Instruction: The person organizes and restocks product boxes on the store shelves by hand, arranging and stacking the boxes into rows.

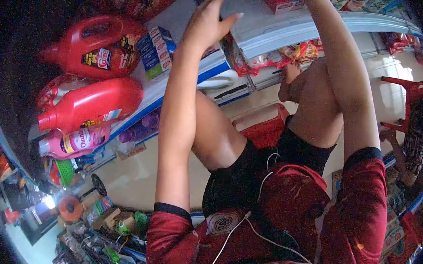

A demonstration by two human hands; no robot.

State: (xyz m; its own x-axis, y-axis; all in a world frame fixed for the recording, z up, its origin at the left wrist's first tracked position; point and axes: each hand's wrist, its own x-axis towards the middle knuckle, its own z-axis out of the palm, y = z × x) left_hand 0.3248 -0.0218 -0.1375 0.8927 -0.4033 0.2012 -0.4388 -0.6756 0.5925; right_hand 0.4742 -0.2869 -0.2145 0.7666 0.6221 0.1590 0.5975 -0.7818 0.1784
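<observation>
Left hand (210,20) is reaching open-fingered over the white shelf (297,25) beside red jugs (97,45); right hand is hiding, grip unclear.

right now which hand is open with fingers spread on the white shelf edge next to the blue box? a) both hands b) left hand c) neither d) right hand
b: the left hand lies open on the white shelf by the blue box; the right hand runs out of view at the top.

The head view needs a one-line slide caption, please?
Left hand open on a white shelf, beside red bottles.
</observation>
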